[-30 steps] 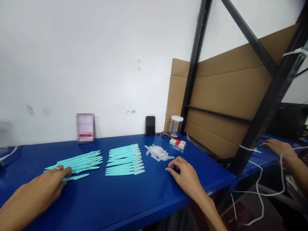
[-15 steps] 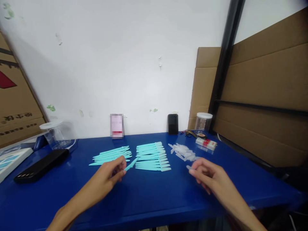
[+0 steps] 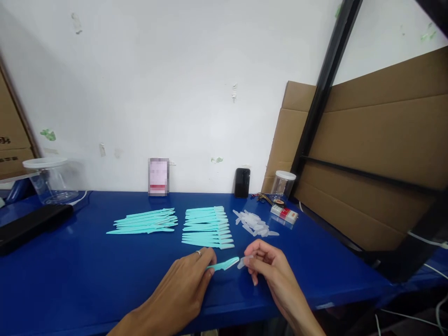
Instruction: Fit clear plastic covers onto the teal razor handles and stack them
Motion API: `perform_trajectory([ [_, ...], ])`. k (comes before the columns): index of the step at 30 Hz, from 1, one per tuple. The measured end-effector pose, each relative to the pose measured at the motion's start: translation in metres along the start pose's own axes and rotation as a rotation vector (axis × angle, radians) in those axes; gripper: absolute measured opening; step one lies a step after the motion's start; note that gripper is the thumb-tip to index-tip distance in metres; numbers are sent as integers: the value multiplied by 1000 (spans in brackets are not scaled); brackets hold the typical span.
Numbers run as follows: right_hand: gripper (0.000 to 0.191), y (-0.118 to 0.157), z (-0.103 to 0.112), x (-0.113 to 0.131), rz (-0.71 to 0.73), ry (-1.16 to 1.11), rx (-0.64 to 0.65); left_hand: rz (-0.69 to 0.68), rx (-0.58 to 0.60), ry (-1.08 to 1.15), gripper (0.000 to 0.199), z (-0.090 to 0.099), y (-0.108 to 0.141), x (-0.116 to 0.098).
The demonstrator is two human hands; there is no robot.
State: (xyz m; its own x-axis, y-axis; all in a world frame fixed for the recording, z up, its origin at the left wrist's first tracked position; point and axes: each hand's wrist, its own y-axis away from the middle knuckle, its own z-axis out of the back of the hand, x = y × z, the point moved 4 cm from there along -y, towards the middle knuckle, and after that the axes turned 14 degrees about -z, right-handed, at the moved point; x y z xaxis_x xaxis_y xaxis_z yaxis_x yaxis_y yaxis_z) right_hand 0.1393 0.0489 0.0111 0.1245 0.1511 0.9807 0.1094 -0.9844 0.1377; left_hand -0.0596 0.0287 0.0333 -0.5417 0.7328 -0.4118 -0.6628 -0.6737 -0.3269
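Observation:
My left hand (image 3: 191, 277), a ring on one finger, pinches the handle of a turquoise eyebrow razor (image 3: 226, 264), its blade end pointing right. Between thumb and fingertips of my right hand (image 3: 266, 263) is a small translucent blade cap (image 3: 241, 263). The razor's tip and the cap's end are very close together; I cannot tell if they touch. Behind the hands lies a row of capped turquoise razors (image 3: 206, 228). To its left is a fanned pile of razors (image 3: 147, 221), and to its right a heap of loose translucent caps (image 3: 255, 224).
On the blue table (image 3: 87, 275), a black power bank (image 3: 35, 226) and a lidded clear jar (image 3: 52, 182) stand left. A phone (image 3: 242, 182) leans on the wall. Further right are a small red-and-white box (image 3: 284, 214), another jar (image 3: 282, 186) and cardboard (image 3: 371, 168).
Both hands have come together in front of the rows, the left moving right with the razor and the right moving left with the cap. The camera view has turned slightly right.

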Motion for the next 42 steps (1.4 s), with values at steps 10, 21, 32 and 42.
perform_trajectory([
  [10,18,1,-1,-1,24,56,0,-12,16,8,19,-1,0,-2],
  [21,24,1,-3,0,19,57,-4,-41,0,38,19,-1,1,-3],
  [32,16,2,0,0,48,15,-11,-22,-5,42,18,0,1,-2],
  [42,35,4,-11,1,18,44,86,-67,-4,83,13,-6,2,0],
])
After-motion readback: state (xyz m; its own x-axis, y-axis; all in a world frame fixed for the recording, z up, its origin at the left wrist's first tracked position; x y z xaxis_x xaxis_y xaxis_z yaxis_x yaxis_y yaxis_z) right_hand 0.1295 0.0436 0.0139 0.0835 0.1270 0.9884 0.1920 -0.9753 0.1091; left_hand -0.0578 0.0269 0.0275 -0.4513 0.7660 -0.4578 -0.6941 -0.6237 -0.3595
